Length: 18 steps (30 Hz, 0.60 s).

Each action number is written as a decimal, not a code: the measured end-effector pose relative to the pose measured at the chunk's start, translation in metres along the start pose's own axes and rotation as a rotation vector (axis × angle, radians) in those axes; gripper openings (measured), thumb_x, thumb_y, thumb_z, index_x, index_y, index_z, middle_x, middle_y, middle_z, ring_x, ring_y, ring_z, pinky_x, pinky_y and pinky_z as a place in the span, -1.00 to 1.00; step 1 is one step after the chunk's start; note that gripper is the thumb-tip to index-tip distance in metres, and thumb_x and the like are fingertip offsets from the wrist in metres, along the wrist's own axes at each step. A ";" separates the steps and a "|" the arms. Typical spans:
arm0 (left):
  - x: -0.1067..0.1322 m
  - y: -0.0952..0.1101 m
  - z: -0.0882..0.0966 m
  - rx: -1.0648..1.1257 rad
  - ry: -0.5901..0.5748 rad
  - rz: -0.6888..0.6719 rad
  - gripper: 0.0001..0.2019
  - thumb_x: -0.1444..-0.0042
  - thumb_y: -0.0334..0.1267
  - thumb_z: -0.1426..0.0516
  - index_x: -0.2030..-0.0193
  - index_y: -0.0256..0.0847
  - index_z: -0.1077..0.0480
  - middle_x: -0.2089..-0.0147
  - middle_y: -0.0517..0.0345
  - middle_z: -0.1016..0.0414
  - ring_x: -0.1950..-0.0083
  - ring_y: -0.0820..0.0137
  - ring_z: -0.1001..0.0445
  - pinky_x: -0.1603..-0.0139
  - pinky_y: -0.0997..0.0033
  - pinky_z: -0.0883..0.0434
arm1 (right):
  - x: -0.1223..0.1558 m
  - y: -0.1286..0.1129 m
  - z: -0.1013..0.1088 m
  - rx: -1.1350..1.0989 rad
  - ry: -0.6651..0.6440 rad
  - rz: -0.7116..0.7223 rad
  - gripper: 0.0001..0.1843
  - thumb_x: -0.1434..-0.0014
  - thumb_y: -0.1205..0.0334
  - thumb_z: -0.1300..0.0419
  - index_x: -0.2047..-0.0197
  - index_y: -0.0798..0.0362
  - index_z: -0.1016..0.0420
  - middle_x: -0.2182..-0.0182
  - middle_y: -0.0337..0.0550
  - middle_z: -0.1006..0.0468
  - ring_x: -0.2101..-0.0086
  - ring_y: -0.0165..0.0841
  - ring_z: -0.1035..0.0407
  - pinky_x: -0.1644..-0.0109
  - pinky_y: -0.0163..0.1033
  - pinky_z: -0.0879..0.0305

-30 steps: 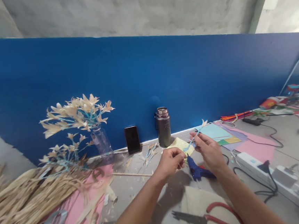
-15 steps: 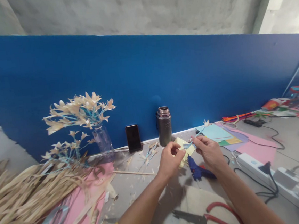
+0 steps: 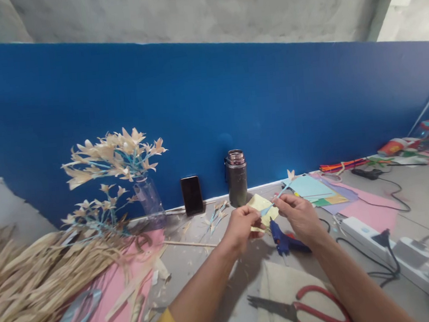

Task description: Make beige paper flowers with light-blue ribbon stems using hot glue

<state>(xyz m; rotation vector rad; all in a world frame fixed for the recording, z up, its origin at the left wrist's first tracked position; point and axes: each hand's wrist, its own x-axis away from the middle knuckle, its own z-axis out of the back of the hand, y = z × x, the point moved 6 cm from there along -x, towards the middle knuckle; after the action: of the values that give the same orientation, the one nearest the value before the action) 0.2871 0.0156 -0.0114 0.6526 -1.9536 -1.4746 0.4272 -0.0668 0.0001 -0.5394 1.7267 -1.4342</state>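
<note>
My left hand (image 3: pixel 243 226) and my right hand (image 3: pixel 298 214) are raised together over the middle of the desk, both pinching a thin light-blue stem (image 3: pixel 278 198). The stem slants up to the right and ends in a small cream flower (image 3: pixel 291 174). Just below the hands lie a yellow paper sheet (image 3: pixel 261 207) and a blue glue gun (image 3: pixel 283 240). Red-handled scissors (image 3: pixel 303 311) rest on a beige cloth (image 3: pixel 279 295) near my right forearm.
A clear vase of cream paper flowers (image 3: pixel 124 164) stands at the left above a heap of dried straw leaves (image 3: pixel 33 277). A black phone (image 3: pixel 192 195) and a dark flask (image 3: pixel 236 177) lean by the blue partition. Coloured papers (image 3: pixel 314 190) and a white power strip (image 3: pixel 402 250) lie at the right.
My two hands have drawn closer together on the blue stem and shifted slightly up and away from me. The view has tilted a little; the desk objects have not moved.
</note>
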 end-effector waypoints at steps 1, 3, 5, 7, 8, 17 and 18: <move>0.001 -0.004 -0.002 0.057 -0.050 0.087 -0.87 0.02 -0.33 -0.21 0.41 -0.22 -0.30 0.46 0.19 -0.42 0.47 0.43 -0.46 0.49 0.48 -0.35 | 0.000 0.002 -0.001 -0.025 -0.033 -0.005 -0.60 -0.07 -0.12 -0.35 0.50 0.04 -0.45 0.59 -0.32 -0.26 0.52 -0.42 -0.06 0.42 -0.27 -0.01; 0.003 -0.008 -0.007 0.137 -0.146 0.195 -0.86 0.03 -0.35 -0.22 0.37 -0.23 -0.30 0.43 0.14 -0.47 0.49 0.43 -0.47 0.55 0.52 -0.32 | 0.000 0.002 -0.004 -0.096 -0.096 -0.012 -0.65 -0.09 -0.09 -0.35 0.44 0.03 -0.50 0.55 -0.29 -0.30 0.50 -0.42 -0.07 0.41 -0.27 -0.04; 0.005 -0.008 -0.011 0.180 -0.216 0.223 -0.84 0.05 -0.37 -0.24 0.38 -0.24 -0.30 0.46 0.14 -0.46 0.56 0.49 -0.43 0.61 0.59 -0.23 | 0.001 0.000 -0.007 -0.191 -0.156 -0.018 -0.69 -0.09 -0.06 -0.36 0.38 0.03 -0.54 0.47 -0.25 -0.36 0.48 -0.41 -0.09 0.39 -0.27 -0.07; 0.007 -0.007 -0.015 0.216 -0.268 0.224 -0.81 0.07 -0.38 -0.26 0.40 -0.24 -0.29 0.51 0.20 -0.41 0.62 0.57 -0.33 0.66 0.64 -0.13 | 0.002 -0.006 -0.011 -0.291 -0.194 -0.025 -0.71 -0.06 -0.04 -0.39 0.36 0.01 -0.55 0.40 -0.23 -0.39 0.45 -0.41 -0.12 0.36 -0.27 -0.10; 0.008 -0.007 -0.017 0.238 -0.289 0.221 -0.80 0.07 -0.38 -0.26 0.41 -0.24 -0.28 0.53 0.24 -0.38 0.65 0.60 -0.27 0.67 0.66 -0.08 | 0.003 -0.009 -0.012 -0.337 -0.202 -0.027 -0.71 -0.04 -0.03 -0.40 0.38 0.01 -0.55 0.38 -0.22 -0.39 0.43 -0.40 -0.14 0.34 -0.27 -0.12; 0.026 -0.009 -0.038 0.350 -0.454 0.283 -0.76 0.08 -0.40 -0.24 0.38 -0.20 -0.21 0.54 0.32 -0.30 0.71 0.70 0.02 0.68 0.66 0.18 | 0.010 -0.014 -0.018 -0.477 -0.285 -0.050 -0.66 0.02 -0.07 -0.43 0.46 -0.04 -0.45 0.34 -0.23 -0.35 0.31 -0.33 -0.21 0.24 -0.24 -0.23; 0.025 -0.011 -0.039 0.345 -0.435 0.269 -0.75 0.09 -0.40 -0.24 0.38 -0.19 -0.20 0.57 0.36 -0.26 0.71 0.70 0.05 0.68 0.65 0.19 | 0.010 -0.012 -0.018 -0.487 -0.293 -0.051 -0.66 0.02 -0.06 -0.44 0.46 -0.04 -0.45 0.33 -0.22 -0.37 0.31 -0.33 -0.22 0.23 -0.24 -0.23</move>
<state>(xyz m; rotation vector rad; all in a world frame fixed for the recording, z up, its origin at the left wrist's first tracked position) 0.2978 -0.0313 -0.0094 0.1959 -2.5491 -1.1927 0.4050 -0.0671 0.0092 -1.0060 1.8260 -0.9026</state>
